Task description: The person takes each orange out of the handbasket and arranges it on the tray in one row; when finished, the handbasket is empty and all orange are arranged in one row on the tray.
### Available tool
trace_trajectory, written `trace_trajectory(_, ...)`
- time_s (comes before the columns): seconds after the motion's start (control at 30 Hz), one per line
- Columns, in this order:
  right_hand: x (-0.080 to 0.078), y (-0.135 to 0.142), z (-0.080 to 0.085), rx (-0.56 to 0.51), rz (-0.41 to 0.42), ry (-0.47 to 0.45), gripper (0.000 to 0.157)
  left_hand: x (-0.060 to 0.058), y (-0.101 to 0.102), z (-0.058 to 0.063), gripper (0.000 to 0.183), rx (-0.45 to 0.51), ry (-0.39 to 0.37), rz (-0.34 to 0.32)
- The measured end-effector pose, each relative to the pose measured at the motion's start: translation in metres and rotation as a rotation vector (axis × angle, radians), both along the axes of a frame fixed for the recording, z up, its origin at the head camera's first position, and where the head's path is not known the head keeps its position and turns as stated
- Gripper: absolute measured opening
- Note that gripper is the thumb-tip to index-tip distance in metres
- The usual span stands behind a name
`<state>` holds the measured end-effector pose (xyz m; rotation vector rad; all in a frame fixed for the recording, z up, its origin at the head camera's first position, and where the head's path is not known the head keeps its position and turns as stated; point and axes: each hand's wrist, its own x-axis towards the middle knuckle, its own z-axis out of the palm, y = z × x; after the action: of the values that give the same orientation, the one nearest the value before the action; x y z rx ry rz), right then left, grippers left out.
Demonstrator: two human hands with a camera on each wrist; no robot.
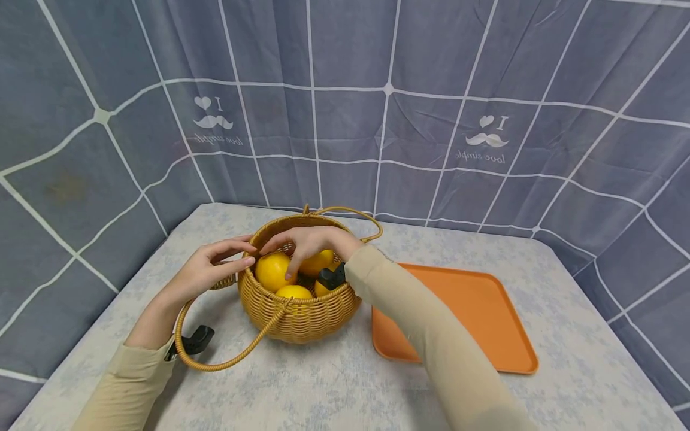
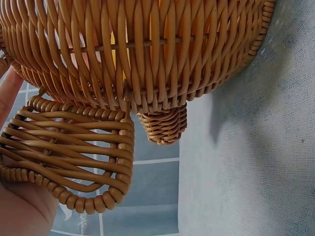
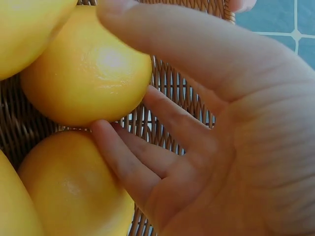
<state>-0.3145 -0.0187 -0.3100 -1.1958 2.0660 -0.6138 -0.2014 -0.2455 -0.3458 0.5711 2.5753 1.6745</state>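
Note:
A round wicker basket (image 1: 302, 320) holds several yellow-orange oranges. My right hand (image 1: 309, 242) reaches inside over the far rim and holds the leftmost orange (image 1: 272, 272). In the right wrist view the thumb lies across the top of that orange (image 3: 86, 69), with fingers curled along its lower side; another orange (image 3: 74, 182) sits just below. At the basket's left side, my left hand (image 1: 207, 266) holds the rim with thumb and fingertips. The left wrist view shows its palm behind a woven side tab (image 2: 69, 152).
An orange tray (image 1: 474, 311) lies on the table right of the basket, partly behind my right sleeve. One loop handle (image 1: 226, 362) hangs out toward the front left, another (image 1: 350, 209) leans to the back. A grey-blue curtain (image 1: 350, 120) stands behind the table.

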Motion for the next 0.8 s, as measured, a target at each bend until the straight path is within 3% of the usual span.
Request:
trace_trajectory(0.17,0.0006,-0.001,-0.0008,0.039,-0.004,-0.012,0.07,0.0003,0.0,0.0008,0.033,-0.001,0.005,0.001)
trace_trajectory(0.43,0.0004,-0.0042,-0.0038,0.064,0.055,-0.044,0.074,0.0017,0.0017,0.0012,0.034,-0.005,0.015,-0.004)
trace_trajectory(0.8,0.0023,-0.0073,-0.0066,0.119,0.044,-0.05,0.079,0.0026,0.003,0.0001,0.037,0.001,0.013,-0.005)
